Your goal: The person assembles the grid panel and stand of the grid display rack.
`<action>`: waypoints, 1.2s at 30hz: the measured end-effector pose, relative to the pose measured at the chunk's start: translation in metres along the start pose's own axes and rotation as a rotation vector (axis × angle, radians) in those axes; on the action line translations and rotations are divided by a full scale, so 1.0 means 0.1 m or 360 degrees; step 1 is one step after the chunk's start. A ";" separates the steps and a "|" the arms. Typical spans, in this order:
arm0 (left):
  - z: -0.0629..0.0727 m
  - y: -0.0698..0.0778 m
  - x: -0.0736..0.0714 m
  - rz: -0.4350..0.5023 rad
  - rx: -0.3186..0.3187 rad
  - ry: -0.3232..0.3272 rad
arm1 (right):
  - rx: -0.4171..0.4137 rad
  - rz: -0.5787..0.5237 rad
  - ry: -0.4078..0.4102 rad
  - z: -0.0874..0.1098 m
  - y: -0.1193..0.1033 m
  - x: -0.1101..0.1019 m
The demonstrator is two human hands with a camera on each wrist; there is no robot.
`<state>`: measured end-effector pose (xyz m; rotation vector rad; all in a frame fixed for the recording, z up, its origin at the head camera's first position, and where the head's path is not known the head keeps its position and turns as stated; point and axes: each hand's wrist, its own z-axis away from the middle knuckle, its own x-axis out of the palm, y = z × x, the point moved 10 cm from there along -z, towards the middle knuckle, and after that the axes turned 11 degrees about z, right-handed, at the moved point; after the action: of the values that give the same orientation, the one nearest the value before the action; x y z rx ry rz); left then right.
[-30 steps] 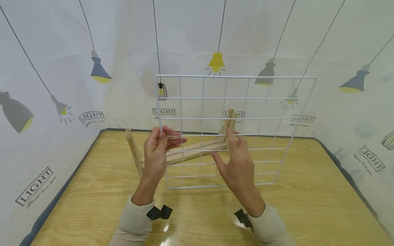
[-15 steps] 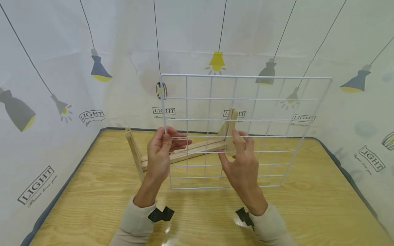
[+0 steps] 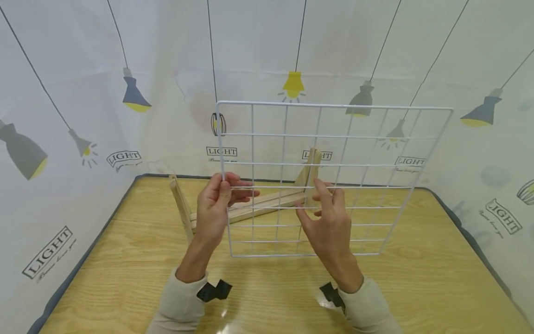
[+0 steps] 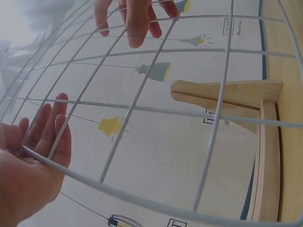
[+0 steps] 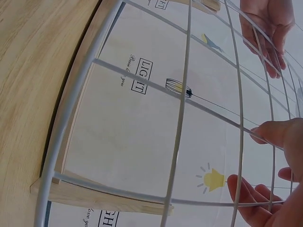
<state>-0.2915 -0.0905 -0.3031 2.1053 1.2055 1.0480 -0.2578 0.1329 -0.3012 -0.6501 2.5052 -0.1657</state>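
Note:
A white wire grid panel (image 3: 283, 135) stands upright, tilted a little, in front of me in the head view. My left hand (image 3: 212, 211) holds its left edge, thumb on the near side and fingers stretched behind the wires. Toward the middle of the panel, my right hand (image 3: 329, 222) grips the mesh with thumb and fingers spread at the wires. The right wrist view shows the right fingers (image 5: 251, 198) reaching in among the wires. Behind the panel, a wooden frame (image 3: 267, 206) with two raised end pieces rests on the table, partly hidden by the left hand.
The wood-grain table (image 3: 125, 278) stretches out under both hands. Its far and side edges meet a pale wall covering (image 3: 175, 55) printed with hanging lamps. A black strap piece (image 3: 214, 291) is at the left cuff, and another (image 3: 332, 295) at the right.
The grid panel has shifted to the right, and both hands have moved slightly right with it. The right fingers are bent more. The wooden frame has stayed in place.

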 end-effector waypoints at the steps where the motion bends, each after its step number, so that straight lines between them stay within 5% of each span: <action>1: 0.00 0.00 0.00 -0.0029 -0.0002 -0.0008 | -0.0001 -0.0001 -0.0001 0.00 0.00 0.00; 9: 0.00 0.01 -0.06 -0.0243 -0.0045 -0.0032 | 0.0001 0.0004 0.0016 0.00 0.02 0.00; 18: -0.03 0.30 -0.30 -0.0273 0.0232 0.0115 | 0.0031 0.0012 0.0050 -0.01 0.08 -0.04; 26: 0.02 0.62 -0.44 -0.0836 0.0488 0.0365 | 0.0024 0.0029 0.0076 -0.03 0.10 -0.08; 30: 0.01 0.66 -0.57 -0.0997 0.0450 0.0470 | 0.0021 0.0032 0.0080 -0.05 0.11 -0.08; 36: -0.01 0.57 -0.83 -0.1187 0.0244 0.0524 | 0.0030 0.0048 0.0081 -0.05 0.13 -0.09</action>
<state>-0.2898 -0.1907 -0.2925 1.3796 2.0624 0.9673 -0.2595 0.1485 -0.2961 -0.6072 2.5574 -0.1968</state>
